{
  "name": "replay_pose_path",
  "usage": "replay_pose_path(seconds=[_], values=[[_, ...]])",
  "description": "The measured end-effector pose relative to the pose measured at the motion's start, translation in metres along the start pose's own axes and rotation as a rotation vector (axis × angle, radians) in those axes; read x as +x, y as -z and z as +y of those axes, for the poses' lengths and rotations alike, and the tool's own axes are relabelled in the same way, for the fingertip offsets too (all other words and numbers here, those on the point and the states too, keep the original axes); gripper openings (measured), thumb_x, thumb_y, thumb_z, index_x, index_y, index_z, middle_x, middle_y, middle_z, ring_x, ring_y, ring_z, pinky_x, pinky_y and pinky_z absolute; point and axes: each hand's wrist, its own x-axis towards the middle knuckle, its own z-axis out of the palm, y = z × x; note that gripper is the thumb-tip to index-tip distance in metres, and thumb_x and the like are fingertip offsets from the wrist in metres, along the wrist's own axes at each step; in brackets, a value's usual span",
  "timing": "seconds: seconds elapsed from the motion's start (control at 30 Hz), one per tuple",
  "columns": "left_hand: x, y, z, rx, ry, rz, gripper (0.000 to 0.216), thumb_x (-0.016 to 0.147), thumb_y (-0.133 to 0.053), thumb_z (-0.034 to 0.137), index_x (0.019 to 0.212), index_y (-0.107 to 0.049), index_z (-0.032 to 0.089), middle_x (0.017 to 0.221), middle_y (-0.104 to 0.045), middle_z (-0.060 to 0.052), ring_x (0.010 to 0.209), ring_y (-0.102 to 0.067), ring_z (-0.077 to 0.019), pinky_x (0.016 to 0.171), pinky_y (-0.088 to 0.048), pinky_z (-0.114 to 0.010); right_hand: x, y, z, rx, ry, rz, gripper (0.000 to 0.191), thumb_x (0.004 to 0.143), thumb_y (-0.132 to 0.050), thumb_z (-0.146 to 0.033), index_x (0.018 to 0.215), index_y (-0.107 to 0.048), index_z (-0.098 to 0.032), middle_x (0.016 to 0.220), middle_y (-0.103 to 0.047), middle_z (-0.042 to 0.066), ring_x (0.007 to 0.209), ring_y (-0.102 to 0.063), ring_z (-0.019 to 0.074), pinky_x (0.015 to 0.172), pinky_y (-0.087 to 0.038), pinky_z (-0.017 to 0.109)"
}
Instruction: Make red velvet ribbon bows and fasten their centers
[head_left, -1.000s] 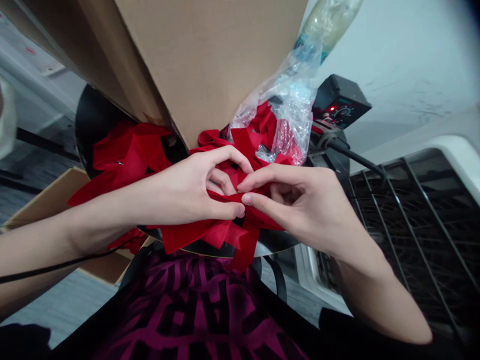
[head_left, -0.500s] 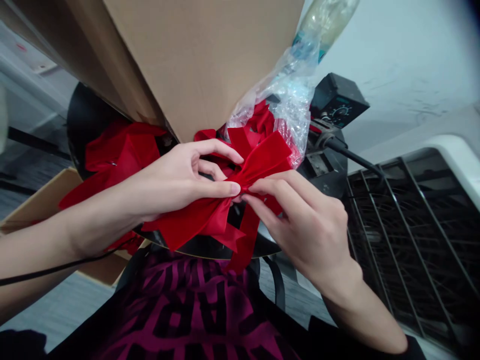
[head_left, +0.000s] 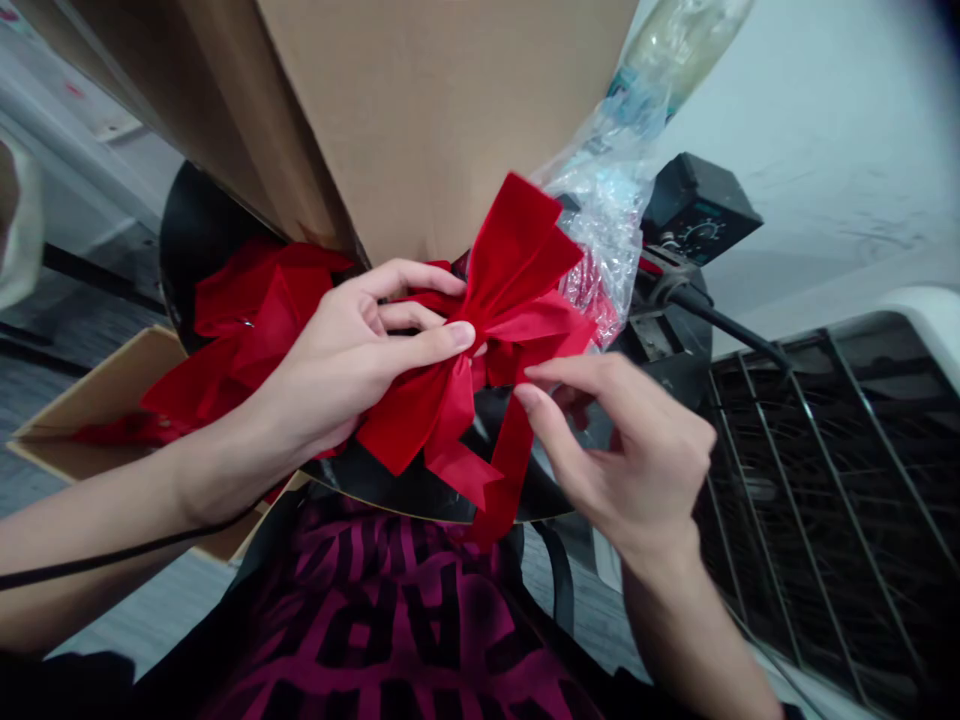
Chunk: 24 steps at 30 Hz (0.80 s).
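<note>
My left hand (head_left: 352, 345) is closed on a red velvet bow (head_left: 517, 225), its thumb over the gathered middle. The bow's loops and notched tails fan out above, below and to the right of that thumb. Just right of the bow, my right hand (head_left: 637, 430) has thumb and index finger pinched at the upper part of a hanging red ribbon (head_left: 506, 480). The other fingers of this hand are curled. More red bows (head_left: 255, 310) lie to the left on a round black surface (head_left: 397, 500).
A large cardboard box (head_left: 450, 120) stands right behind the hands. To the right are clear plastic wrap (head_left: 600, 220), a black device with a dial (head_left: 701, 215) and a wire grille (head_left: 825, 480). An open carton (head_left: 97, 440) sits low at left.
The bow has turned in my left hand, so its upper loops now point upward. My right hand has moved off the bow's middle, slightly right and down, to the ribbon beside it.
</note>
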Motion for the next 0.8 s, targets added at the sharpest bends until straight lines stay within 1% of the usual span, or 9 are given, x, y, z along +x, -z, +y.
replay_pose_path(seconds=[0.13, 0.23, 0.33, 0.4, 0.53, 0.57, 0.6, 0.7, 0.8], values=[[-0.003, -0.001, 0.003, 0.091, -0.135, 0.038, 0.04, 0.08, -0.09, 0.024, 0.117, -0.075, 0.026, 0.085, -0.077, 0.002, 0.081, -0.078, -0.0155, 0.078, -0.063, -0.021, -0.002, -0.029, -0.027, 0.379, -0.393, 0.029, 0.011, 0.093, -0.078, -0.033, 0.096, -0.077, -0.022, 0.086, -0.078, 0.0, 0.065, -0.067, 0.0115, 0.061, -0.055, 0.025], [-0.005, -0.003, 0.006, 0.053, -0.124, 0.048, 0.041, 0.082, -0.088, 0.024, 0.118, -0.07, 0.026, 0.083, -0.078, 0.002, 0.086, -0.081, -0.0211, 0.079, -0.066, -0.027, -0.002, -0.046, -0.034, 0.641, -0.617, 0.094, 0.017, 0.087, -0.082, -0.037, 0.089, -0.076, -0.021, 0.076, -0.074, 0.0, 0.061, -0.064, 0.0114, 0.057, -0.054, 0.024], [-0.004, -0.005, 0.006, -0.014, -0.078, 0.03, 0.037, 0.084, -0.085, 0.022, 0.113, -0.063, 0.027, 0.077, -0.077, 0.004, 0.085, -0.083, -0.0236, 0.075, -0.067, -0.029, -0.011, -0.049, -0.033, 0.806, -0.768, 0.062, 0.026, 0.083, -0.085, -0.041, 0.087, -0.073, -0.019, 0.067, -0.068, -0.002, 0.05, -0.055, 0.0083, 0.046, -0.045, 0.021], [-0.003, -0.005, 0.006, -0.045, -0.077, 0.034, 0.035, 0.084, -0.085, 0.021, 0.108, -0.059, 0.026, 0.075, -0.077, 0.004, 0.084, -0.083, -0.0232, 0.073, -0.067, -0.028, -0.021, -0.044, -0.029, 0.841, -0.816, -0.033, 0.027, 0.085, -0.083, -0.042, 0.091, -0.07, -0.019, 0.062, -0.064, -0.006, 0.045, -0.048, 0.0063, 0.042, -0.038, 0.02], [-0.001, -0.006, 0.008, -0.049, -0.104, 0.026, 0.034, 0.083, -0.085, 0.02, 0.102, -0.058, 0.026, 0.076, -0.077, 0.004, 0.084, -0.082, -0.0229, 0.075, -0.068, -0.03, -0.036, -0.019, -0.019, 0.749, -0.708, -0.465, 0.016, 0.091, -0.079, -0.034, 0.09, -0.074, -0.019, 0.064, -0.07, -0.003, 0.048, -0.054, 0.0067, 0.046, -0.041, 0.018], [-0.001, -0.006, 0.01, -0.034, -0.099, 0.012, 0.033, 0.083, -0.086, 0.02, 0.101, -0.059, 0.026, 0.077, -0.077, 0.005, 0.083, -0.082, -0.0227, 0.075, -0.067, -0.03, -0.037, -0.013, -0.017, 0.678, -0.677, -0.448, 0.015, 0.091, -0.079, -0.033, 0.089, -0.076, -0.019, 0.067, -0.073, -0.001, 0.051, -0.057, 0.0075, 0.047, -0.042, 0.018], [-0.002, -0.006, 0.011, -0.013, -0.09, -0.003, 0.033, 0.082, -0.086, 0.021, 0.102, -0.06, 0.026, 0.078, -0.077, 0.004, 0.082, -0.082, -0.0221, 0.074, -0.067, -0.03, -0.036, -0.006, -0.016, 0.598, -0.659, -0.341, 0.014, 0.091, -0.079, -0.034, 0.089, -0.077, -0.02, 0.069, -0.074, 0.0, 0.051, -0.059, 0.0083, 0.046, -0.042, 0.019], [-0.005, -0.006, 0.013, 0.061, -0.086, -0.029, 0.032, 0.082, -0.087, 0.023, 0.105, -0.065, 0.026, 0.079, -0.078, 0.003, 0.073, -0.079, -0.0191, 0.064, -0.063, -0.025, -0.025, 0.004, -0.018, 0.401, -0.612, 0.152, 0.017, 0.092, -0.079, -0.038, 0.091, -0.079, -0.021, 0.066, -0.072, 0.0, 0.044, -0.054, 0.0084, 0.038, -0.037, 0.02], [-0.008, -0.008, 0.014, 0.145, -0.143, -0.011, 0.032, 0.081, -0.087, 0.022, 0.109, -0.07, 0.026, 0.082, -0.079, 0.002, 0.075, -0.078, -0.0178, 0.066, -0.062, -0.024, -0.01, -0.001, -0.024, 0.467, -0.594, 0.207, 0.025, 0.091, -0.079, -0.045, 0.089, -0.082, -0.02, 0.062, -0.072, 0.0, 0.034, -0.046, 0.0072, 0.032, -0.033, 0.022]])
